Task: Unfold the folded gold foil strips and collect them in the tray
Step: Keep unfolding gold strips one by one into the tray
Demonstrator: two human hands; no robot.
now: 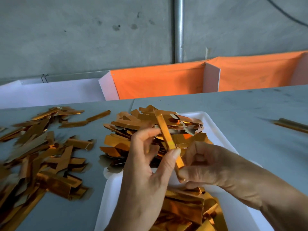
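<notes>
A person's two bare hands meet above a white tray (215, 129) on a grey table (250, 105). Left hand (145, 164), over the tray's near-left part, has its thumb tip pressed on the lower part of one gold foil strip (167, 139); the other fingers are loosely spread behind it. Right hand (205, 167), just right of it, pinches the strip's bottom end w/ curled fingers. The strip stands tilted, top end leaning away over the tray's middle.

Inside the tray, a heap of foil strips (150, 124) fills the far half, some spilling over the left rim; more strips (186, 209) lie in the near half, below the wrists. Left of the tray, a loose pile of strips (41, 155) is scattered on the table, blurred. Well right of the tray lies a single strip (291, 125). Beyond the tray, past the table edge, orange cloth (158, 80) hangs on white panels, w/ a concrete wall & metal pipe (179, 30) behind.
</notes>
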